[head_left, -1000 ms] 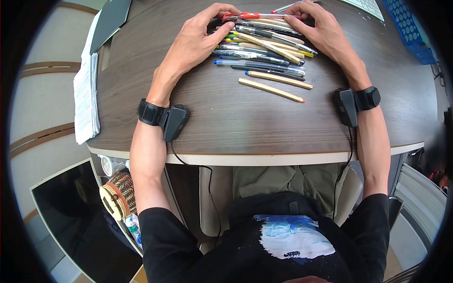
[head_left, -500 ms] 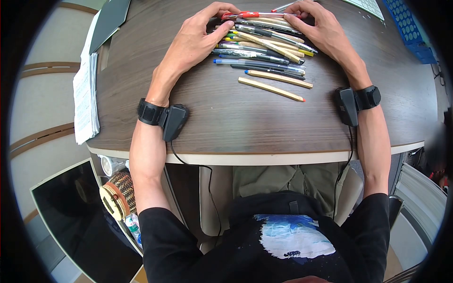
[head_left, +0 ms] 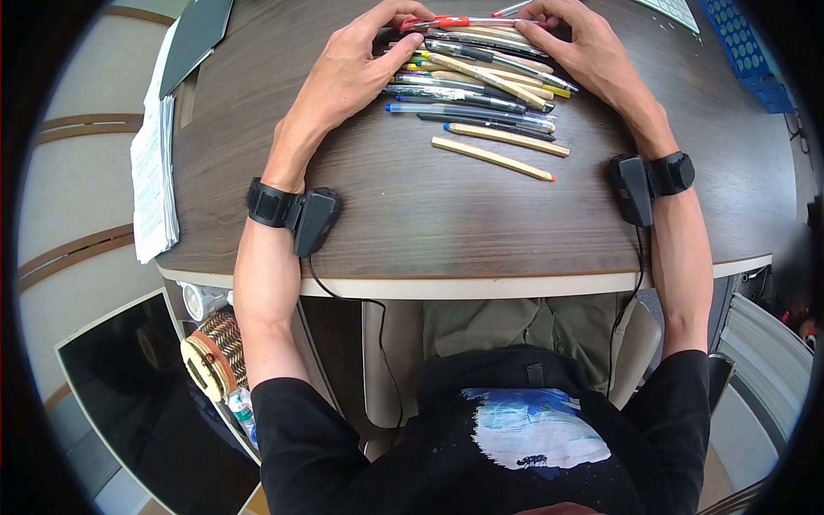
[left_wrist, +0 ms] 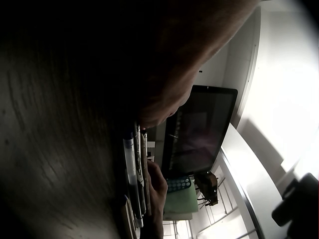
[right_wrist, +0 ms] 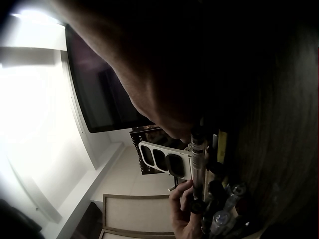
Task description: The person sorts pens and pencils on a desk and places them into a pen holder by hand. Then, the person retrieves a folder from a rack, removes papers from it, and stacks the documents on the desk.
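Note:
A red-capped pen [head_left: 455,21] with a clear barrel lies across the far side of a pile of pens and wooden pencils. My left hand [head_left: 356,64] pinches its red cap end between thumb and fingers. At the clear end, my right hand [head_left: 592,56] pinches the barrel. Below the hands, the pile holds black pens, a blue-capped pen [head_left: 468,112] and crossed wooden pencils. Nearest me lie a blue-tipped pencil [head_left: 506,140] and a red-tipped pencil [head_left: 493,159]. Both wrist views are dark, with the fingertips largely hidden.
Another red-ended pen [head_left: 511,9] lies beyond the right fingers. Stacked papers [head_left: 154,184] and a dark folder [head_left: 196,43] sit at the table's left. At the far right are a white keyboard [head_left: 674,10] and a blue perforated box [head_left: 747,56]. A monitor [left_wrist: 202,129] stands beyond the hands.
Both hands keep their hold at the ends of the red pen. The hands, pen and pile appear slightly higher in the head view, along with the table.

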Motion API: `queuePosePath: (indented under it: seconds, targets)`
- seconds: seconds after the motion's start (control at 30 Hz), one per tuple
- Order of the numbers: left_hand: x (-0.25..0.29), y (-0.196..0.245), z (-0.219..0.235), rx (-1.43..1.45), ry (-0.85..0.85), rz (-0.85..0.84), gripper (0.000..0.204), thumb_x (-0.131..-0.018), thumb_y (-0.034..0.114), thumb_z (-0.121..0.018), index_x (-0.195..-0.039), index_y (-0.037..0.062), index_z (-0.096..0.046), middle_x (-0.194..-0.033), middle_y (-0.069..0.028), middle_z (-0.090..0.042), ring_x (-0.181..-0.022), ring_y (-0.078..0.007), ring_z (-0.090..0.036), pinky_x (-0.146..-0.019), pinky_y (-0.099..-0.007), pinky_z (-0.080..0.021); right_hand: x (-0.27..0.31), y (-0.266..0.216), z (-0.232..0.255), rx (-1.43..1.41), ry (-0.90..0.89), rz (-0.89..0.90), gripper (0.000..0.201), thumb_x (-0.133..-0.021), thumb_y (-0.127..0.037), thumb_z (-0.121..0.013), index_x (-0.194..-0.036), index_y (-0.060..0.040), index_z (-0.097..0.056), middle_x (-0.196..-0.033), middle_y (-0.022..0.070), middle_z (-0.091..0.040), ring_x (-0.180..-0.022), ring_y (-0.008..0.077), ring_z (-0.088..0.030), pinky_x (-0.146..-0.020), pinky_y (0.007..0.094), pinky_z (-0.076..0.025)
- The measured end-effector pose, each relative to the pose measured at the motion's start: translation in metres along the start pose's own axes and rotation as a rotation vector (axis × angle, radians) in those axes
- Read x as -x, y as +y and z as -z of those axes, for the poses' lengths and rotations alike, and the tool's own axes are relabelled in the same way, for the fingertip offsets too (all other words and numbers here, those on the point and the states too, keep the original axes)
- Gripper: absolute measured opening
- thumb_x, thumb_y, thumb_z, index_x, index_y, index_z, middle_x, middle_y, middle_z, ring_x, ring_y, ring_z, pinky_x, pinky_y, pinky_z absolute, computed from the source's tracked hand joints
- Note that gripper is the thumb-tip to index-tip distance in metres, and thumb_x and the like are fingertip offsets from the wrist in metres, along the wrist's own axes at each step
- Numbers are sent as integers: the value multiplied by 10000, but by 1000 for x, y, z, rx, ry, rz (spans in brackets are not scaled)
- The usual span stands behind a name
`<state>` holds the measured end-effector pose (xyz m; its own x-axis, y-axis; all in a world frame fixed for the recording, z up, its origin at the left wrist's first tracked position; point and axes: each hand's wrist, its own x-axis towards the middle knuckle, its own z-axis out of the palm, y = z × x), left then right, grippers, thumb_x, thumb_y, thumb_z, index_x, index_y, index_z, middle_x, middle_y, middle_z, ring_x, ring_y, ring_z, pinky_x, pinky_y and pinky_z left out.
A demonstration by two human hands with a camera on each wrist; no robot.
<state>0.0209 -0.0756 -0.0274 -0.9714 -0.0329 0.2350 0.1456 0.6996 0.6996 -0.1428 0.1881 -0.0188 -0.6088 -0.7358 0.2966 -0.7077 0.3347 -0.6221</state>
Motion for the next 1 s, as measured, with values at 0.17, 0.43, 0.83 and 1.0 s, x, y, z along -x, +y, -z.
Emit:
queuePosePath:
  seconds: [0.17, 0.43, 0.83, 1.0]
  targets:
    - [-2, 20, 4, 138, -11, 40, 281, -1096, 76, -652, -1370, 23, -622, -1232, -120, -749, -1135, -191, -713, -983, -342, -580, 0, 1, 0, -4, 0, 13, 244, -1009, -232, -774, -1113, -12, -766, -960, 138, -720, -867, 240, -690, -776, 378, -564]
    - [-3, 18, 2, 104, -1, 60, 278, -1093, 76, -656, -1364, 26, -624, -1229, -113, -747, -1143, -186, -704, -988, -339, -573, 0, 4, -1, 44, 3, 15, 245, -1007, -242, -775, -1121, -25, -771, -967, 131, -721, -877, 237, -686, -787, 377, -563]
    - [-3, 19, 0, 100, 3, 73, 269, -1092, 78, -663, -1354, 28, -630, -1180, -84, -733, -1104, -160, -684, -966, -319, -565, 0, 4, -1, 14, -3, 31, 257, -1012, -241, -764, -1113, -5, -759, -985, 150, -731, -888, 252, -701, -802, 382, -570]
    - [-3, 16, -1, 106, 3, 69, 270, -1092, 79, -663, -1355, 25, -630, -1166, -82, -730, -1084, -160, -682, -954, -320, -565, 0, 1, 0, 17, -13, 9, 254, -1015, -237, -761, -1113, -3, -762, -981, 145, -730, -888, 246, -701, -799, 378, -571]
